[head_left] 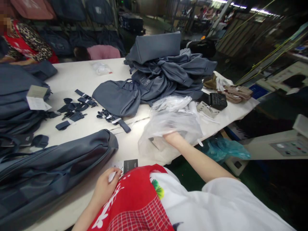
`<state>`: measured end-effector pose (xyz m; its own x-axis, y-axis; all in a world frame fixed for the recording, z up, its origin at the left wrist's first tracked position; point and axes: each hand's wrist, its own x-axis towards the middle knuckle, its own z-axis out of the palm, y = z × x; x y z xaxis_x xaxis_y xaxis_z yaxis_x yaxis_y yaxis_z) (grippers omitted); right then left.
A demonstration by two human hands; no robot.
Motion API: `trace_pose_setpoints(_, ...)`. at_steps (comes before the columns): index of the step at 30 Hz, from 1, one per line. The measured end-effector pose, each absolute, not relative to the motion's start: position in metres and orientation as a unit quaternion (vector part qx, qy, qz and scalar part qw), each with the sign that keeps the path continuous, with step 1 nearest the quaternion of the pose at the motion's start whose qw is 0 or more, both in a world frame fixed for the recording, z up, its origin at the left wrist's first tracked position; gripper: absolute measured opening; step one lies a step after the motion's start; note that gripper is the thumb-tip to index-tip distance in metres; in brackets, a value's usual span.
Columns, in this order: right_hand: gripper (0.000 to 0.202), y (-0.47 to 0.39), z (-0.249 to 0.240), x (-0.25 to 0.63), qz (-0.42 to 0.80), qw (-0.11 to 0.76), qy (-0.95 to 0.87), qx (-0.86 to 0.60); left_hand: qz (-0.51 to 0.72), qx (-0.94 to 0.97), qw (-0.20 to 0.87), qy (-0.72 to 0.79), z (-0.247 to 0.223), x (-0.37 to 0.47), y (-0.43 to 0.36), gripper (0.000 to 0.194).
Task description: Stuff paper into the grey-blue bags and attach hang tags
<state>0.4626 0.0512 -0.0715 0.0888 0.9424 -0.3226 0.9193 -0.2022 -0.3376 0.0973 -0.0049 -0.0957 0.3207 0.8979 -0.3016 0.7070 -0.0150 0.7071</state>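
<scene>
My right hand (pixel 171 138) reaches into a clear plastic bag (pixel 149 141) at the table's near right edge, and its fingers are hidden inside. A flat, brownish card-like piece (pixel 157 142) shows dimly through the plastic. My left hand (pixel 107 183) is close to my red apron, its fingers curled around a small white piece (pixel 112 176) whose kind I cannot make out. Just beyond that hand lie a black card tag (pixel 130 165) and a white paper tag. A dark blue-grey bag (pixel 72 160) lies on its side to the left of my left hand.
Blue-grey bags (pixel 168 70) are heaped at the back of the white table (pixel 74 72). Bundled straps (pixel 72 110) lie mid-left, beside stacked bags (pixel 19 93). A black box (pixel 218 101) and brown cloth (pixel 238 93) sit right. Two people are across the table; machinery (pixel 276 144) stands right.
</scene>
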Motion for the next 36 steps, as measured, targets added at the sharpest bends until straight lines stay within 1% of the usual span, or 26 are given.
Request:
trace_pose_setpoints(2, 0.027, 0.036, -0.043, 0.459, 0.214, -0.007, -0.699, -0.682, 0.112, 0.718, 0.408, 0.553, -0.094, 0.103, 0.000, 0.034)
trace_pose_setpoints(3, 0.026, 0.029, -0.027, 0.456, 0.214, -0.004, -0.735, -0.643, 0.112, 0.730, 0.406, 0.538, -0.091, 0.106, 0.003, 0.033)
trace_pose_setpoints(4, 0.027, 0.023, -0.010, 0.452, 0.228, 0.021, -0.763, -0.604, 0.113, 0.744, 0.403, 0.521, -0.087, 0.110, 0.007, 0.033)
trace_pose_setpoints(5, 0.028, 0.018, 0.006, 0.447, 0.251, 0.062, -0.783, -0.566, 0.120, 0.758, 0.397, 0.504, -0.082, 0.113, 0.011, 0.032)
trace_pose_setpoints(7, 0.030, 0.014, 0.031, 0.435, 0.297, 0.175, -0.795, -0.499, 0.151, 0.782, 0.378, 0.472, -0.067, 0.120, 0.020, 0.029)
trace_pose_setpoints(8, 0.031, 0.015, 0.039, 0.428, 0.319, 0.234, -0.785, -0.477, 0.176, 0.791, 0.365, 0.459, -0.059, 0.124, 0.025, 0.033)
trace_pose_setpoints(10, 0.031, 0.021, 0.043, 0.412, 0.375, 0.338, -0.739, -0.446, 0.233, 0.793, 0.350, 0.441, -0.043, 0.130, 0.033, 0.057)
trace_pose_setpoints(11, 0.031, 0.025, 0.039, 0.403, 0.416, 0.382, -0.704, -0.430, 0.253, 0.787, 0.361, 0.432, -0.036, 0.133, 0.036, 0.065)
trace_pose_setpoints(12, 0.032, 0.030, 0.034, 0.393, 0.463, 0.420, -0.662, -0.414, 0.257, 0.776, 0.395, 0.419, -0.029, 0.136, 0.038, 0.066)
trace_pose_setpoints(14, 0.034, 0.042, 0.017, 0.373, 0.548, 0.489, -0.559, -0.384, 0.242, 0.727, 0.508, 0.394, -0.020, 0.140, 0.041, 0.052)
trace_pose_setpoints(16, 0.036, 0.052, 0.002, 0.356, 0.596, 0.542, -0.459, -0.376, 0.242, 0.643, 0.611, 0.394, -0.017, 0.141, 0.043, 0.043)
trace_pose_setpoints(17, 0.036, 0.056, -0.005, 0.350, 0.605, 0.559, -0.419, -0.381, 0.259, 0.599, 0.639, 0.408, -0.017, 0.141, 0.043, 0.043)
trace_pose_setpoints(20, 0.036, 0.063, -0.016, 0.343, 0.607, 0.582, -0.366, -0.398, 0.319, 0.521, 0.636, 0.473, -0.019, 0.134, 0.044, 0.047)
trace_pose_setpoints(22, 0.037, 0.065, -0.020, 0.345, 0.602, 0.582, -0.364, -0.407, 0.323, 0.511, 0.621, 0.499, -0.021, 0.129, 0.045, 0.047)
trace_pose_setpoints(25, 0.039, 0.066, -0.023, 0.347, 0.599, 0.568, -0.369, -0.427, 0.341, 0.487, 0.627, 0.503, -0.021, 0.130, 0.045, 0.045)
trace_pose_setpoints(31, 0.041, 0.064, -0.034, 0.349, 0.557, 0.563, -0.410, -0.453, 0.492, 0.353, 0.571, 0.554, -0.020, 0.138, 0.048, 0.038)
trace_pose_setpoints(36, 0.043, 0.061, -0.052, 0.359, 0.516, 0.599, -0.373, -0.486, 0.499, 0.355, 0.554, 0.565, -0.017, 0.134, 0.049, 0.035)
